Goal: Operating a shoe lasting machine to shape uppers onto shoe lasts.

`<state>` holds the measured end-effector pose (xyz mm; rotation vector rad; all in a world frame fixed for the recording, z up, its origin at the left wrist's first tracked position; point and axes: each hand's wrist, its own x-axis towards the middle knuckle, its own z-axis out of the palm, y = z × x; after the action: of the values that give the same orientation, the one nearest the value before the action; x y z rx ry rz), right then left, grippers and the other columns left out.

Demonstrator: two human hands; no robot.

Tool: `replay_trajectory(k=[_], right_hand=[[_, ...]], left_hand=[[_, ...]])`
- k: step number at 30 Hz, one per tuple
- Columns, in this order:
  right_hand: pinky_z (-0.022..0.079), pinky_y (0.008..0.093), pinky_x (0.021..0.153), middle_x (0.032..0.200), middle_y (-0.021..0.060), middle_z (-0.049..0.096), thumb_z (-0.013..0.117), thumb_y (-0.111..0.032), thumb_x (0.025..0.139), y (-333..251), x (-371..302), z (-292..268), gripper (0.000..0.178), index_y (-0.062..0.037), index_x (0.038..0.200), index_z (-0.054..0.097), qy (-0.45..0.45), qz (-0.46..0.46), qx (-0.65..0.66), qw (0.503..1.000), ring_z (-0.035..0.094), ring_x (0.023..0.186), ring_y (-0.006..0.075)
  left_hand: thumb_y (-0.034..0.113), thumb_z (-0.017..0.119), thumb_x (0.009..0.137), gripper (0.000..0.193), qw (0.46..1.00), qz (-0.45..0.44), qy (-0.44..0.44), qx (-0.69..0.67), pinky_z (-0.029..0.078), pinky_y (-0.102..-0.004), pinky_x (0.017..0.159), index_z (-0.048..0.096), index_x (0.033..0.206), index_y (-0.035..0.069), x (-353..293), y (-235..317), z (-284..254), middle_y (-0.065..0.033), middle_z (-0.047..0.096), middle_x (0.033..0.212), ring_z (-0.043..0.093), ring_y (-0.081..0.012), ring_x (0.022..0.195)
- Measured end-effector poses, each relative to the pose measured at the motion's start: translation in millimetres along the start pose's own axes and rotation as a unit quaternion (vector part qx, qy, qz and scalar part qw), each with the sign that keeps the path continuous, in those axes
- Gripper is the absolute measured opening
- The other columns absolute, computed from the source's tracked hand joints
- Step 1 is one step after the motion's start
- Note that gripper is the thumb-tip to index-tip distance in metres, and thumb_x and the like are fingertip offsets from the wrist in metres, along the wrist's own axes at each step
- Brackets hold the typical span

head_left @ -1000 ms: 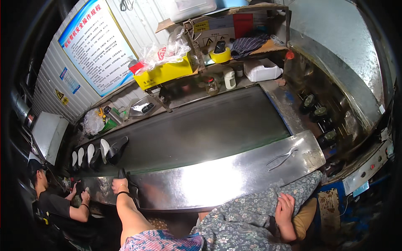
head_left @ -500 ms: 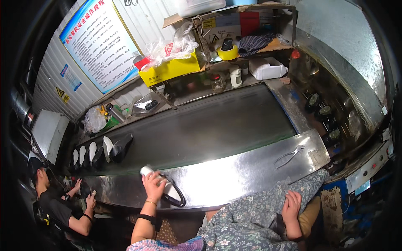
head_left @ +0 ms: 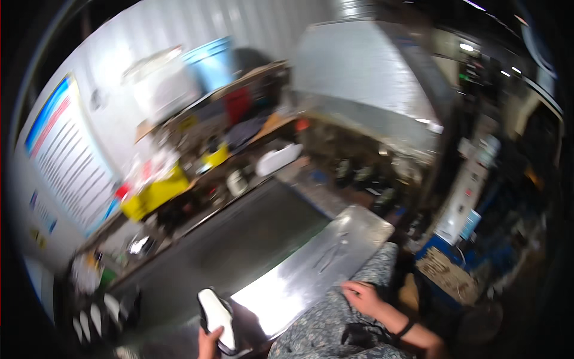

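Observation:
My left hand [head_left: 209, 342] is closed on a black shoe upper [head_left: 216, 312] with a white bottom. Its white face is turned up, and the thumb presses on its near end. It is held above the shiny metal strip along the bench front. My right hand [head_left: 362, 294] lies on the floral apron [head_left: 317, 320] over my lap, its fingers loosely bent and nothing visible in them. Several similar black shoe uppers [head_left: 112, 308] with white bottoms stand in a row on the dark belt at the left. The picture is smeared by motion.
The dark belt [head_left: 239, 233] runs behind the metal strip [head_left: 305, 278], where pliers [head_left: 332, 251] lie. A shelf behind holds a yellow box [head_left: 155, 192] and a white jug [head_left: 279, 159]. To the right, dark round shoe-like pieces [head_left: 365, 173] sit beneath a metal hood [head_left: 365, 66].
My view has swung to the right, so the bench shows further left and lower. My left hand has turned the shoe upper white face up. The co-worker has left the view.

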<state>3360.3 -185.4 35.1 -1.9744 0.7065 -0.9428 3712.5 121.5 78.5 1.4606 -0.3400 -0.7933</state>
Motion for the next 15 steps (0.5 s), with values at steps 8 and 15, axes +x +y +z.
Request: replay_trajectory(k=[8,15], right_hand=[[0.052,0.0311,0.081,0.103,0.018,0.071,0.061,-0.024,0.097,-65.1,66.8,-72.0,0.031,-0.0034,0.122,0.063,0.18,0.132,-0.013,0.975,0.069,0.095,0.0174],[0.057,0.0382,0.071,0.093,0.016,0.072,0.068,-0.02,0.09,-46.3,-9.8,-97.5,0.027,-0.0061,0.113,0.066,0.169,0.044,-0.196,0.965,0.071,0.086,0.0316]], left_hand=[[0.025,0.077,0.079,0.093,0.848,0.145,-0.43,0.273,0.04,-0.0461,0.104,0.024,0.149,-0.006,-22.4,24.4,254.7,-0.0267,0.038,0.147,0.044,-0.037,0.13],[0.031,0.08,0.081,0.102,0.764,0.092,-0.61,0.19,0.03,-0.0358,0.113,0.016,0.15,-0.009,26.4,-5.8,388.1,-0.0233,0.039,0.146,0.036,-0.027,0.138]])
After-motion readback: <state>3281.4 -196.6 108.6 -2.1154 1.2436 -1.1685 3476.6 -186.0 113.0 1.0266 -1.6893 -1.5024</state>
